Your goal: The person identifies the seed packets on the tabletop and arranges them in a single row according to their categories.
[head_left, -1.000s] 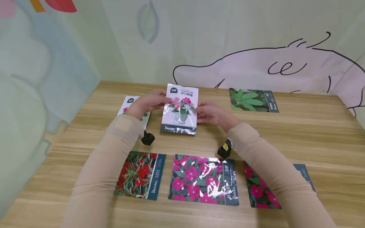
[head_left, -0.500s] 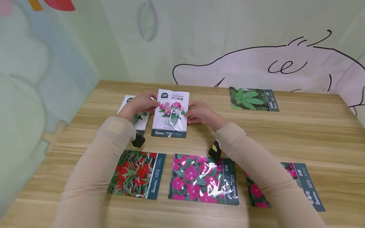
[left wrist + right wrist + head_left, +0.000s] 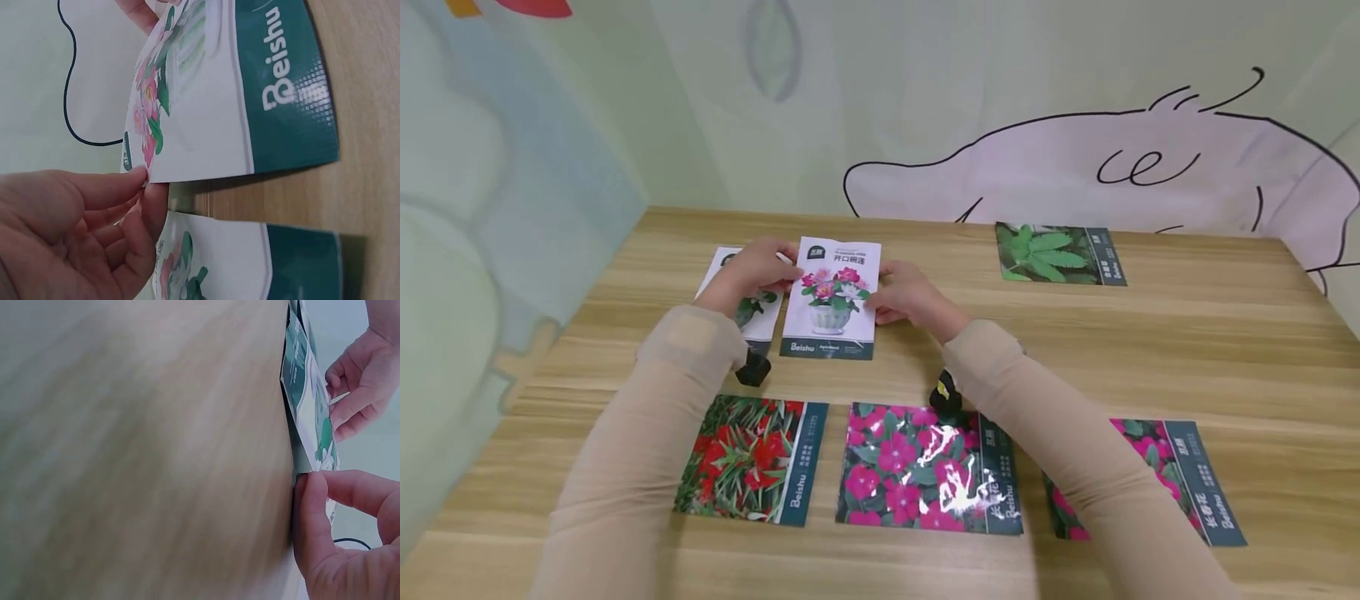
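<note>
A white seed packet (image 3: 830, 300) with pink flowers in a pot and a dark green bottom band stands between both hands. My left hand (image 3: 758, 268) pinches its left edge between thumb and fingers; the left wrist view shows that grip at the packet's side. Thumb and fingers of my right hand (image 3: 913, 298) pinch the opposite edge, low over the table in the right wrist view. A second white flower packet (image 3: 215, 256) lies just left of it, partly hidden under my left hand and wrist in the head view.
Across the front of the wooden table (image 3: 1150, 358) lie a red-flower packet (image 3: 745, 458), a pink-flower packet (image 3: 902, 467) and another pink-flower packet (image 3: 1172, 467) partly under the right sleeve. A green-leaf packet (image 3: 1048, 252) lies at the back right. A printed wall (image 3: 962, 83) stands behind.
Both hands have moved the held packet left and down toward the table, alongside the other white packet. The remaining packets have kept their places.
</note>
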Demonstrator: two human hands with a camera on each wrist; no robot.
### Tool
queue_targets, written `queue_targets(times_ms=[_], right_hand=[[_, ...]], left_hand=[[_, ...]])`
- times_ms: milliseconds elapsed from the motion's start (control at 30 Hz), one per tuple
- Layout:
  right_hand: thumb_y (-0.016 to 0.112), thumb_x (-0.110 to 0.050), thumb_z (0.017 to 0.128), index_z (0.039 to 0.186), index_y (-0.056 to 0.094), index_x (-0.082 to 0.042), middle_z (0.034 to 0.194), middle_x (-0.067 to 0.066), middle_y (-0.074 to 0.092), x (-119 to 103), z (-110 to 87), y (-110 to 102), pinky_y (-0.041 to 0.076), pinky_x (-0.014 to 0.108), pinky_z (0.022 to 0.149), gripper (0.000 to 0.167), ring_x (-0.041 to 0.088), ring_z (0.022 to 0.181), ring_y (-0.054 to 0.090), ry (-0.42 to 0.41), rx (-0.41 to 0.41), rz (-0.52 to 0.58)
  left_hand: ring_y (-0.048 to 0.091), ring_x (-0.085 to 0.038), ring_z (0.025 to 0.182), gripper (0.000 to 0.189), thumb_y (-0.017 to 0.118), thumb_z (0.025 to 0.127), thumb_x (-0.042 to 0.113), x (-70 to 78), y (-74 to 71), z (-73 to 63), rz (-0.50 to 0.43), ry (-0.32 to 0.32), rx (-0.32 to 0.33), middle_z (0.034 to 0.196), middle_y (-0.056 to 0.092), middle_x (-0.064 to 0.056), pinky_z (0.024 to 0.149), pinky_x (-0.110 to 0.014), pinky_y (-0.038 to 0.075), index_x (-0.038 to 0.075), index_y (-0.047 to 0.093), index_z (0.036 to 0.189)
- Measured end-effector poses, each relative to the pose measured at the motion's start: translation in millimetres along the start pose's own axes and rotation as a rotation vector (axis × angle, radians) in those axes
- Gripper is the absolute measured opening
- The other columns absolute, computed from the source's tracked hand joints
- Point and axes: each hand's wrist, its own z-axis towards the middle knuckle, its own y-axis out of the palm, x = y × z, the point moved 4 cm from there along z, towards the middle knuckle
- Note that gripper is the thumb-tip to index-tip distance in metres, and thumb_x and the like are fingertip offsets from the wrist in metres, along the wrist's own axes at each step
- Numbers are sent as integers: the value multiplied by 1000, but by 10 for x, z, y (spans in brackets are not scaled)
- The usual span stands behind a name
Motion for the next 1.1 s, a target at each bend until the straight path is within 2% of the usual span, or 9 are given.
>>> queue_targets(times_ms=[300, 567, 767, 933, 1100], right_hand=[[64, 11, 80, 139, 35, 2, 95, 19, 57, -41, -5, 126, 54, 24, 53, 66, 18, 61, 57, -7, -35, -16], [67, 8, 80, 144, 28, 1, 101, 23, 59, -66, -33, 111, 55, 25, 57, 75, 17, 59, 58, 14, -25, -74], [65, 9, 81, 144, 26, 2, 100, 23, 59, -67, -26, 59, 55, 26, 59, 75, 17, 60, 59, 32, -24, -43], [62, 10, 81, 142, 29, 3, 90, 17, 56, -43, -9, -31, 56, 27, 63, 69, 19, 65, 58, 40, -36, 6], [62, 6, 83, 138, 35, 3, 86, 13, 55, -5, -12, -223, 55, 27, 64, 62, 18, 69, 57, 33, -36, -28]], left_hand=[[51, -8, 55, 27, 55, 91, 6, -36, -52, -60, 63, 21, 0, 76, 53, -7, 52, -19, 42, -8, 50, 113], [51, -8, 53, 29, 56, 91, 8, -20, -69, -93, 108, 13, 2, 66, 54, -3, 52, -19, 41, -9, 51, 114], [51, -8, 55, 27, 55, 91, 9, 19, -98, -121, 159, 39, 38, 62, 55, -2, 55, -22, 42, -10, 56, 111], [50, -11, 56, 26, 55, 91, 12, 76, -105, -126, 202, 75, 64, 63, 54, -3, 57, -23, 40, -6, 57, 110], [52, -12, 60, 30, 56, 93, 17, 154, -33, -68, 145, 59, 55, 74, 59, -6, 60, -28, 45, 0, 56, 117]])
